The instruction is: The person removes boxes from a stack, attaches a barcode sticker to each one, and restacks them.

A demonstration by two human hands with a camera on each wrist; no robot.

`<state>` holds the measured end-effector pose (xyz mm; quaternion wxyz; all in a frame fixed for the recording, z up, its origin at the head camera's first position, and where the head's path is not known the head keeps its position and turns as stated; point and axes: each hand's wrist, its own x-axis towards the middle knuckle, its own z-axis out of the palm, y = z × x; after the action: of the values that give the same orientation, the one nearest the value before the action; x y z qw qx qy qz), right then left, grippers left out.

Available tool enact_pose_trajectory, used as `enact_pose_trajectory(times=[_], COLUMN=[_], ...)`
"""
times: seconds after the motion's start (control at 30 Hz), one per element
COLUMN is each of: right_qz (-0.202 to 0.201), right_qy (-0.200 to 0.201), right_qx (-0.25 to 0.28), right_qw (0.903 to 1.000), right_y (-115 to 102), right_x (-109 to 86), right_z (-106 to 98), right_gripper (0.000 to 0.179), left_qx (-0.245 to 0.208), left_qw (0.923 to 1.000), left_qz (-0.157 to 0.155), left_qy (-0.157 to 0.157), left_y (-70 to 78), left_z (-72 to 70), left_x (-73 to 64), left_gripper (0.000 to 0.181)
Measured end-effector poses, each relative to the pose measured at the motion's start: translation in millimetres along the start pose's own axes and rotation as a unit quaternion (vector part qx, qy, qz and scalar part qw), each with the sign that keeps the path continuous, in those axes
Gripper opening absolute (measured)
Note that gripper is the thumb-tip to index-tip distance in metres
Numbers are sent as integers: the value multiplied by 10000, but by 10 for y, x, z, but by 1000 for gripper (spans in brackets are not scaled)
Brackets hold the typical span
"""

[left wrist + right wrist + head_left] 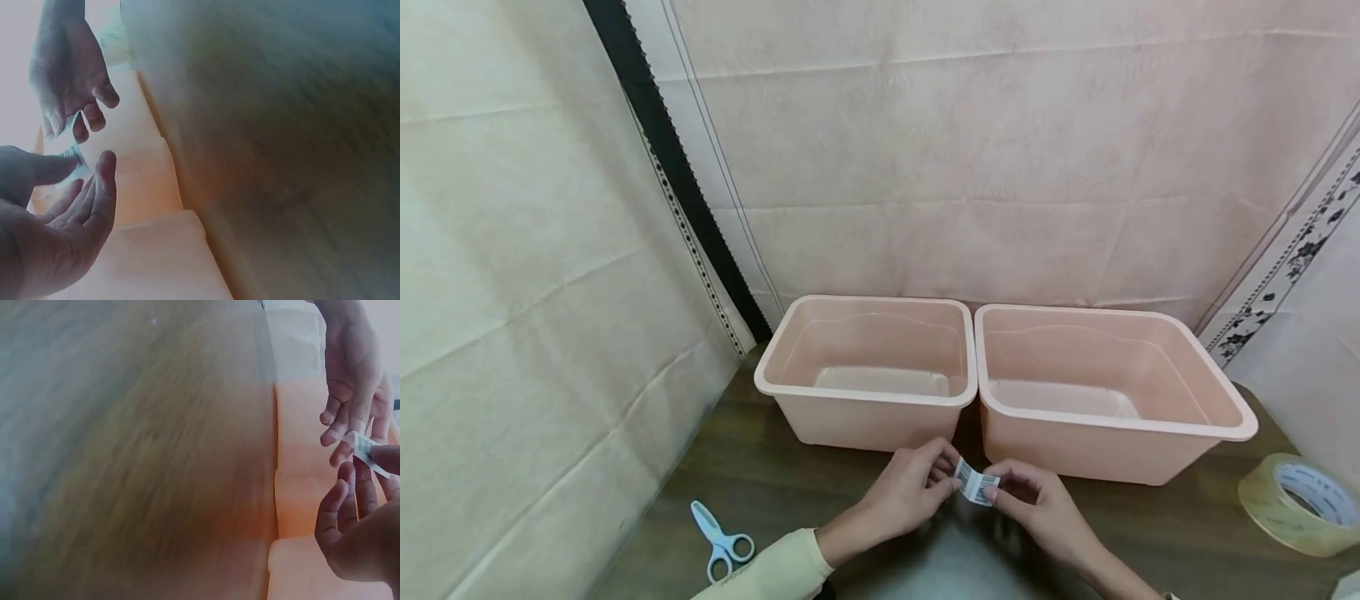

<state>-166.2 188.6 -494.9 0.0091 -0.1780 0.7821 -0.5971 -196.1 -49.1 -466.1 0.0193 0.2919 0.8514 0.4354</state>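
Between both hands, in front of the bins, is a small white label [976, 482] with dark barcode-like print. My left hand [912, 485] pinches its left edge with thumb and fingertips. On the label's right end, the thumb and fingers of my right hand [1037, 510] pinch it as well. The label looks slightly bent between the two grips. In the left wrist view the label [74, 156] shows under the thumb. The right wrist view has the label [365, 452] at the thumb tip, spanning both hands.
Two pink plastic bins, a left bin [868, 421] and a right bin [1090, 450], stand side by side against the cloth-covered wall. Light blue scissors [721, 540] lie at the left on the dark wooden table [752, 467]. A roll of clear tape [1296, 504] sits at the right.
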Motion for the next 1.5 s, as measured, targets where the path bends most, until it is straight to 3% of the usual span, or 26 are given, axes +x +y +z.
enact_pose_trajectory(times=[0.1,0.17,0.3,0.53,0.77,0.93,1.07,1.17,1.33,1.5], right_qz=[-42,-65,-99,-163,254,341,420,401,344,354], right_qy=[41,45,67,3,-165,-244,-255,-249,-152,-101], right_qx=[103,154,224,266,124,-80,-105,-62,-36,18], right_qw=[9999,9999,9997,9995,9995,9991,9987,9989,9993,9993], right_y=[-43,-67,-103,-145,-152,-142,-149,-151,-146,-137], right_x=[17,25,27,0,-14,-20,-24,-36,-62,-63], right_z=[29,46,77,94,106,102,88,75,43,21], right_gripper=[10,11,10,8,8,9,10,11,12,11], left_qx=[481,781,778,-179,499,553,308,-139,-897,-988], left_qw=[9983,9962,9968,9971,9959,9934,9928,9934,9911,9907], left_qz=[91,146,165,6,290,419,401,141,-322,-470], left_qy=[316,364,-28,-733,-697,-912,-1081,-1134,-930,-813], left_y=[36,56,89,132,120,101,69,41,17,24], left_z=[-43,-67,-97,-101,-39,-42,-55,-70,-95,-90], left_x=[-29,-46,-73,-94,-107,-110,-117,-130,-149,-138], left_gripper=[8,10,23,33,20,20,23,23,21,16])
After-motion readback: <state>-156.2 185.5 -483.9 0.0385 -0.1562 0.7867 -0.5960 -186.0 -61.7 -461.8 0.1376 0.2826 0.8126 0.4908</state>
